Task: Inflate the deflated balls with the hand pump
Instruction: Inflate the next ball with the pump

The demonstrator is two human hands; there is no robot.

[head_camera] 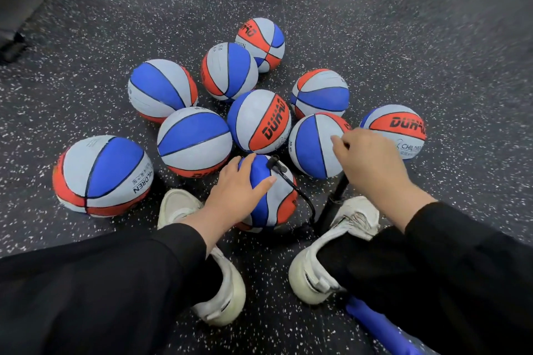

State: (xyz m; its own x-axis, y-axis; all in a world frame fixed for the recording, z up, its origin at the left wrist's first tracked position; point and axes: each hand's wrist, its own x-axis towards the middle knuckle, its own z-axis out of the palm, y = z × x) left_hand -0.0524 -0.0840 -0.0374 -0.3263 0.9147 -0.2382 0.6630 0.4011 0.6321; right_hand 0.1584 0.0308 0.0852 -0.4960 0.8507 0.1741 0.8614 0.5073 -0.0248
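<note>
- The left grip [240, 187] lies flat and spread on the near ball [271, 199], fingers straight, thumb pointing to 2 o'clock; it presses the ball, curling round nothing.
- The right grip [366, 164] is curled into a fist on the top of the pump [331, 204]; the handle itself is hidden under the fingers.
- The pump is a black tube, leaning toward 1 o'clock, its foot on the floor [432, 37] between the near ball and the right shoe [337, 242].
- A black hose [300, 193] runs from the pump's foot up over the near ball to a nozzle [274, 163] seated at the ball's top, at 12 o'clock on it.
- The near ball sits between the two shoes, just at 1 o'clock of the left shoe [202, 256].
- Nine more balls, all blue, white and orange, lie in a loose cluster at 12 o'clock of the near ball, many touching.
- The nearest three stand in a row just beyond it: one at 10 o'clock [194, 141], one at 12 [259, 121], one at 2 [314, 147], partly behind the right grip.
- A lone ball [101, 176] lies at 9 o'clock, just apart from the rest; another [395, 130] lies at 3 o'clock of the cluster.
- The farthest ball [261, 43] looks dented on its side.
- A blue object [377, 328] lies on the floor at 5 o'clock, behind the right shoe; what it is cannot be told.
- Black sleeves cover both arms.
</note>
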